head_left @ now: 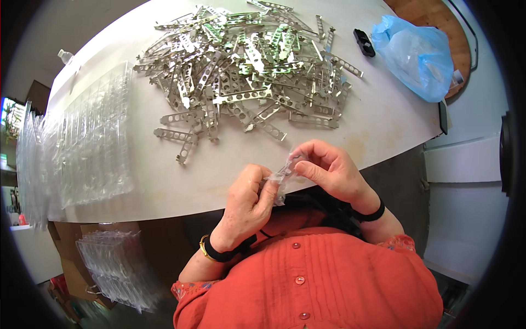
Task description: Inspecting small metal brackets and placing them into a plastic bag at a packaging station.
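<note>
The left hand (pixel 249 196) grips a small clear plastic bag (pixel 280 196) between thumb and curled fingers; the right hand (pixel 333 172) has thumb and forefinger close together at its upper end, other fingers loosely bent. The bag is between both hands, nearer the person than the pile of metal strips (pixel 242 97) on the table (pixel 383 129)

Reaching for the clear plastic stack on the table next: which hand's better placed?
Left hand, probably: it's nearer the clear plastic stack; the right hand would reach across. Both pinch the clear plastic piece, so left must release first.
</note>
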### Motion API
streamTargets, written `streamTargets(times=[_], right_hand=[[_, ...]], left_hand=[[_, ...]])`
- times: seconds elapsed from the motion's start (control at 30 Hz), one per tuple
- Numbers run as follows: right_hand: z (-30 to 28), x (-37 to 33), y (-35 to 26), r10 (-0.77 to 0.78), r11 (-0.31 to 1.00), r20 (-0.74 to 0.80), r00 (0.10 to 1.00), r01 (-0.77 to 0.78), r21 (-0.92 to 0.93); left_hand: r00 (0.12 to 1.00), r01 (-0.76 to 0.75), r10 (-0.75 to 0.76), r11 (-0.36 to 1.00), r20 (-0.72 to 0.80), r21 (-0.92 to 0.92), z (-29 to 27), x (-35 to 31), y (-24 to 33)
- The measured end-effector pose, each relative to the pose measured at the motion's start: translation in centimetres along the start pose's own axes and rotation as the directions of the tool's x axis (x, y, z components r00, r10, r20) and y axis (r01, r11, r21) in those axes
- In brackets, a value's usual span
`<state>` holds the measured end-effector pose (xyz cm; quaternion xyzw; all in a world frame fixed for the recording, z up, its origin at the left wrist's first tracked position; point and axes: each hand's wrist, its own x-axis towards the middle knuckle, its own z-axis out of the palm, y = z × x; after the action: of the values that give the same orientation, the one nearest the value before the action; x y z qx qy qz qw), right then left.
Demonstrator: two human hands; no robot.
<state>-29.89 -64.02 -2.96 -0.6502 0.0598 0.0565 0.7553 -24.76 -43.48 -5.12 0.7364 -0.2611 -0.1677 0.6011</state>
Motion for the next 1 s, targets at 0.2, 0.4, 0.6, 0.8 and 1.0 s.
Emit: streamTargets(times=[0.2,0.4,0.6,0.8,1.0], right_hand=[[0.1,-0.2,0.0,0.021,0.98,0.007,1.0,-0.019,-0.199],[-0.4,-1.0,-0.4,0.109,0.975,0.056,0.993,-0.095,-0.203],[-0.3,-0.6,-1.0,0.007,0.972,-0.027,1.0,-0.013,-0.233],[-1.3,-0.4,-1.3,-0.021,0.99,-0.025,0.999,0.018,-0.142],[-1.9,-0.7,-0.9,-0.025,0.999,-0.029,0.999,0.026,0.021]], left_hand=[[0.997,-0.072,0.072,0.997,0.006,0.033,0.4,-0.4,-0.5],[0.979,-0.201,0.2,0.979,0.027,0.04,0.8,-0.3,-0.7],[0.989,-0.137,0.139,0.989,0.041,-0.061,-0.8,0.3,0.4],[0.98,0.125,-0.024,0.851,0.2,-0.51,-2.4,0.4,-0.2],[0.874,0.458,-0.096,0.493,0.476,-0.74,-3.3,0.2,0.0]])
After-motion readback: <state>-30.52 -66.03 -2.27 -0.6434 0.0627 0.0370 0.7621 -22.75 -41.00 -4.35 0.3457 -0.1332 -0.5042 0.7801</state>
